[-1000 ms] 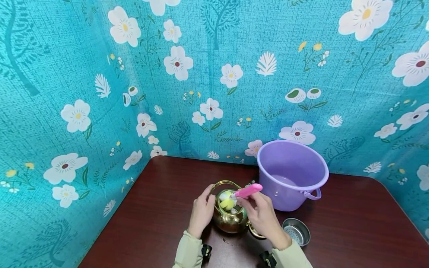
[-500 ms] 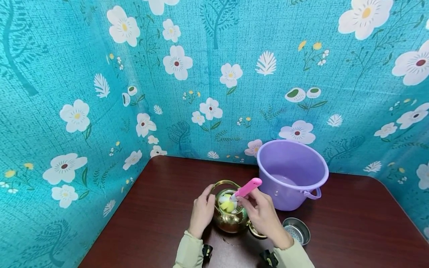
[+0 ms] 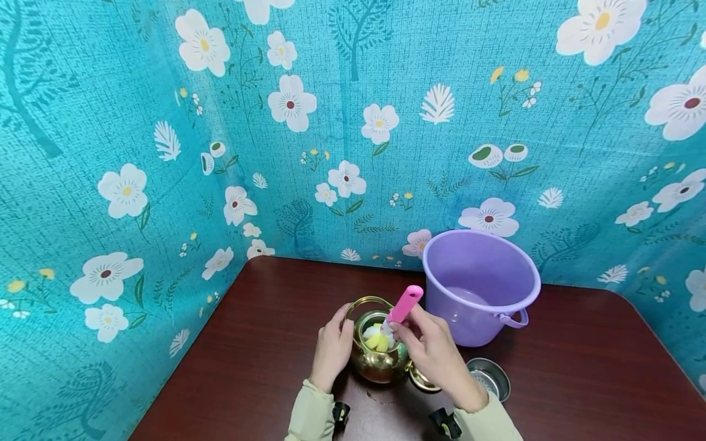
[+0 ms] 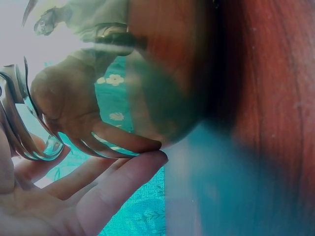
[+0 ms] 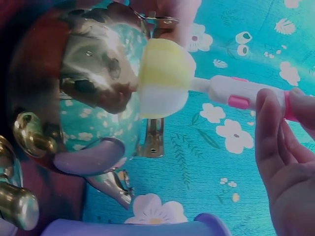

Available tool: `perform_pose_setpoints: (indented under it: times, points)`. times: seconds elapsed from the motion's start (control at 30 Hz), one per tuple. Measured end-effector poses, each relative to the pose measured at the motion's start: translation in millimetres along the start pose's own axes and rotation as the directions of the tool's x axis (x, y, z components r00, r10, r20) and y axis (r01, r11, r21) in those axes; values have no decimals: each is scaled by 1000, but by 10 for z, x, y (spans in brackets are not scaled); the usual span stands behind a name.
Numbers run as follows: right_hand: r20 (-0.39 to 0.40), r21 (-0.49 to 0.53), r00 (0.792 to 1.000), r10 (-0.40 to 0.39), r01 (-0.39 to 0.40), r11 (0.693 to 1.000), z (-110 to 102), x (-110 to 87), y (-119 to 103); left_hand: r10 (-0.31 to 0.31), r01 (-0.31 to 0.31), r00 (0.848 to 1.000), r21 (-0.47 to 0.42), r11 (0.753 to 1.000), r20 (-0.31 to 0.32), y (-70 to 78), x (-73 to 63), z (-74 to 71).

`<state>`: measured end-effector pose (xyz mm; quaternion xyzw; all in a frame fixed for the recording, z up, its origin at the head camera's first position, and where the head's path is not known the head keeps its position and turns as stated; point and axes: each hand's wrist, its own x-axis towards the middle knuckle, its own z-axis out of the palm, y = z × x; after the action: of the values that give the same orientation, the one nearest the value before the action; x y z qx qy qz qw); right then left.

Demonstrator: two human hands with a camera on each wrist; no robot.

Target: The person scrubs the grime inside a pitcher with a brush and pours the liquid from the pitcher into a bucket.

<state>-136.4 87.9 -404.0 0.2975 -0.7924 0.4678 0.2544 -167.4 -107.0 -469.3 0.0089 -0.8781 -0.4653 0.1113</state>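
Observation:
A shiny gold teapot (image 3: 380,369) stands uncovered on the table, its loop handle raised. My left hand (image 3: 333,344) holds it at the left, by the base of the handle; in the left wrist view the fingers (image 4: 115,189) lie along the pot's rounded side. My right hand (image 3: 434,355) pinches the pink and white handle of a sponge brush (image 5: 241,92). The brush's yellow and white sponge head (image 5: 167,81) sits in the pot's mouth, partly above the rim. Its lower part is hidden inside the pot.
A gold lid (image 3: 423,378) lies right of the teapot, partly under my right hand. Farther right is a small metal strainer (image 3: 499,381), half covered by the right wrist. A purple bucket (image 3: 469,327) stands behind, near the flowered blue cloth (image 3: 342,122).
The brush handle has swung from leaning right to more upright, and the sponge head has turned in the pot's mouth. The left hand and teapot have stayed in place.

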Motion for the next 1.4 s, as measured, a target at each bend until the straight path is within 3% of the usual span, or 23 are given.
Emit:
perform_pose_setpoints:
  times: [0.27, 0.47, 0.8, 1.0, 1.4]
  points:
    - [18, -76, 999, -46, 47, 996, -23, 37, -44, -10, 10, 1000, -3, 1000, 6, 2, 8, -8]
    - [33, -101, 999, -18, 21, 995, -30, 48, -68, -14, 14, 1000, -5, 1000, 15, 5, 5, -12]
    - [39, -195, 999, -37, 44, 980, -17, 63, -88, 31, -31, 1000, 7, 999, -4, -33, 10, 8]
    - [34, -205, 995, -96, 101, 974, 17, 55, -59, 36, -36, 999, 3, 999, 4, -39, 14, 1]
    - [20, -200, 995, -99, 101, 975, 70, 28, 20, 25, -25, 1000, 2, 1000, 3, -23, 12, -9]
